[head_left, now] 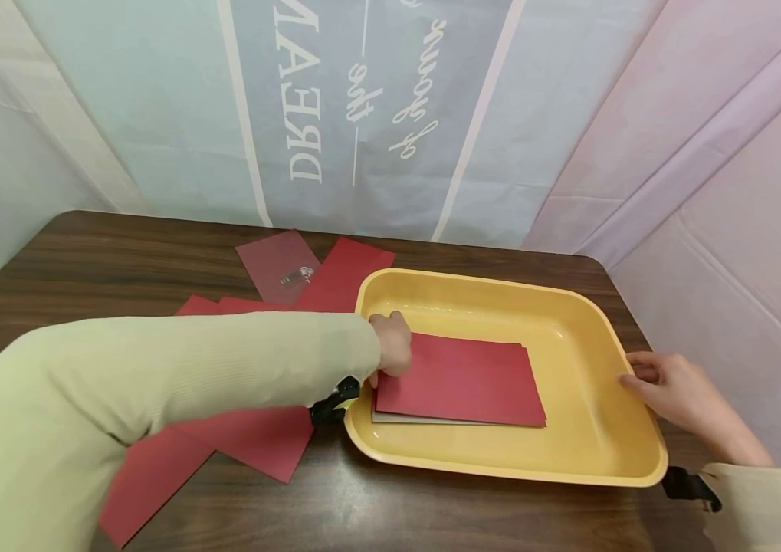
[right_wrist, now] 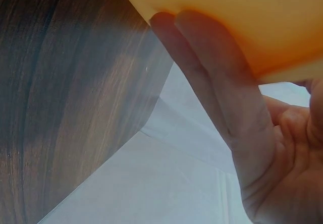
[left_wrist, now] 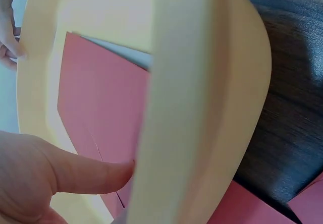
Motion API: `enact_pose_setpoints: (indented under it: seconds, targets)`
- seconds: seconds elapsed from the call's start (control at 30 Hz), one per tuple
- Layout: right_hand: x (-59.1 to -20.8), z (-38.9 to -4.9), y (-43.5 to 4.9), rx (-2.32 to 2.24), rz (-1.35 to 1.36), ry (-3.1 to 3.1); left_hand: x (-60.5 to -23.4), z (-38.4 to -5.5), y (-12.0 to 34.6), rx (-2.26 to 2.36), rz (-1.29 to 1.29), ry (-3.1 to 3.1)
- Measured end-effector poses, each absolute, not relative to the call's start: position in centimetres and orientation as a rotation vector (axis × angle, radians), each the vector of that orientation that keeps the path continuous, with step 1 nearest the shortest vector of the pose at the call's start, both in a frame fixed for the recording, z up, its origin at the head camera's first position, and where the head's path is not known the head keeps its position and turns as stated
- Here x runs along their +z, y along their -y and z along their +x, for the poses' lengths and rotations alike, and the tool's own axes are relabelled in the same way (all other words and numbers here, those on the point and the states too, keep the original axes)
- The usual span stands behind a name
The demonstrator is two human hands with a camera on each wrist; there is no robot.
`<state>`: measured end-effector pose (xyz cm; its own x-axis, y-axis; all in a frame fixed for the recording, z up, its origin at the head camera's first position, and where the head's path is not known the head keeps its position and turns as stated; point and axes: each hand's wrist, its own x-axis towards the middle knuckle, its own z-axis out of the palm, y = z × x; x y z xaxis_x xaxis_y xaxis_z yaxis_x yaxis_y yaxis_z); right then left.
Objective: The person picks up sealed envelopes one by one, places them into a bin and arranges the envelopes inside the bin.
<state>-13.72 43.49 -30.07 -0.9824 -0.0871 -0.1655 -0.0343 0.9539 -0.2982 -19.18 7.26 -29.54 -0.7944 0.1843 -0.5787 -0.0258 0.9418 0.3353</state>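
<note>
A yellow plastic tray (head_left: pixel 459 464) with high walls stands on the table, a stack of flat red cards (head_left: pixel 462 379) lying in its left half. A greyish layer shows under the stack's near edge. Reaching over the left wall, my left hand (head_left: pixel 392 345) holds the cards at their left end. Its thumb (left_wrist: pixel 96 176) lies across the red surface in the left wrist view; the other fingers are mostly hidden. At the tray's right wall, my right hand (head_left: pixel 673 391) grips the rim, thumb inside. Its fingers (right_wrist: pixel 222 77) press against the outside in the right wrist view.
More red cards (head_left: pixel 252 441) lie spread on the dark wooden table (head_left: pixel 362 506) left of the tray, partly under my left sleeve (head_left: pixel 224 368). Behind them is a darker red card (head_left: pixel 280 261) with a small printed mark. Hanging cloth (head_left: pixel 176 115) borders the table.
</note>
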Motion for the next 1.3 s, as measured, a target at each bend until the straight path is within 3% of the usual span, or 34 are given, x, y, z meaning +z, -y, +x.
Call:
enact_pose_setpoints:
  seconds: [0.83, 1.3]
  targets:
    - [-30.1, -13.7, -43.5, -0.420, -0.105, -2.938, -28.2, -18.8, -6.4, 0.348, 0.207, -2.476]
    - [-30.1, -13.6, -43.4, -0.440, -0.089, -2.934, -28.3, -18.0, -2.2, 0.941, 0.402, -2.501]
